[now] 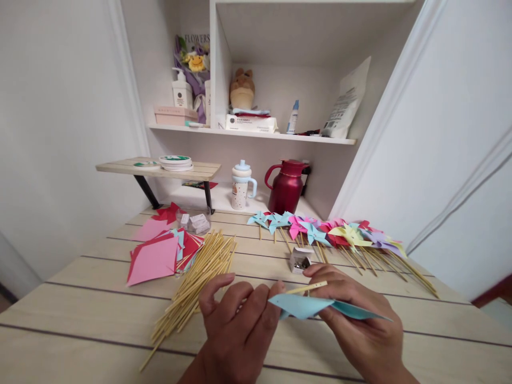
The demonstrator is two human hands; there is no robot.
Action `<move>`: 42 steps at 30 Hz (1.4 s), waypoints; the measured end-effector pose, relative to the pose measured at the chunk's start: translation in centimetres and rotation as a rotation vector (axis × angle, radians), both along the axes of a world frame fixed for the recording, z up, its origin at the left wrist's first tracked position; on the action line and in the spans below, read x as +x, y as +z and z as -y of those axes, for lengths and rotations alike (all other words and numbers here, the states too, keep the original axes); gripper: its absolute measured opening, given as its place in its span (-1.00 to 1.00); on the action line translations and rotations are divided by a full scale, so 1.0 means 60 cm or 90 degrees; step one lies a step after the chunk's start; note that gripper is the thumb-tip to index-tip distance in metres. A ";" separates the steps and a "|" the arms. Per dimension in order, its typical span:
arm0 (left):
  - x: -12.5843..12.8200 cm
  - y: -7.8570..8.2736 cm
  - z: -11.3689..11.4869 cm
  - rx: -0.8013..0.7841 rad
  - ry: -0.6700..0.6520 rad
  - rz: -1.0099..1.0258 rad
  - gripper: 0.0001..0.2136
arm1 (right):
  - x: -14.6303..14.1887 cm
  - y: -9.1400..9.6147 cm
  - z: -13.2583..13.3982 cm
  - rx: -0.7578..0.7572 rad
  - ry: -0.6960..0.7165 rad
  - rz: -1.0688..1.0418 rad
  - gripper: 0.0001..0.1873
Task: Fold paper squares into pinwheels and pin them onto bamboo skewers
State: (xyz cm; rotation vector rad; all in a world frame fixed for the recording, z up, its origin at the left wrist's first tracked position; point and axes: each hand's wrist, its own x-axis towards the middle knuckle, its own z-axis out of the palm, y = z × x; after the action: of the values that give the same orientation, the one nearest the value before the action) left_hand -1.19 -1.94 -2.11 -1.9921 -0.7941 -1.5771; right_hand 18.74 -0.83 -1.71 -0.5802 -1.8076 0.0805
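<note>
A light-blue paper pinwheel is held between my two hands above the table's front part. My left hand is closed at its left edge, fingers curled, thumb side against the paper. A thin wooden stick runs along the pinwheel's upper side, its end with small dark marks pointing right. My right hand grips the pinwheel from the right, thumb beneath the paper and fingers behind. Just beyond the right fingertips stands a small open box with tiny metal pieces inside. The inner fingers of my left hand are partly hidden.
A pile of wooden sticks lies left of my hands, beside stacked coloured paper squares. Finished pinwheels spread across the back right. Behind stand a speckled cup, a red jug and a small raised shelf.
</note>
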 end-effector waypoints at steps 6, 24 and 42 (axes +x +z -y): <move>-0.002 -0.003 -0.003 0.000 -0.014 0.002 -0.79 | 0.001 -0.002 0.008 -0.014 -0.025 -0.002 -0.81; 0.001 0.002 -0.004 0.001 -0.012 -0.012 -0.85 | -0.015 -0.008 0.016 -0.072 0.009 -0.126 -0.72; 0.013 -0.030 -0.043 -0.287 -0.090 0.215 -0.81 | 0.013 0.016 -0.013 0.063 -0.036 0.050 -0.75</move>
State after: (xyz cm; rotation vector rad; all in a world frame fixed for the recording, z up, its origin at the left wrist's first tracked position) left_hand -0.43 0.64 -3.93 -2.1477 -1.2575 -1.9902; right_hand 19.54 -0.06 -0.77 -0.5698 -1.8581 -0.0709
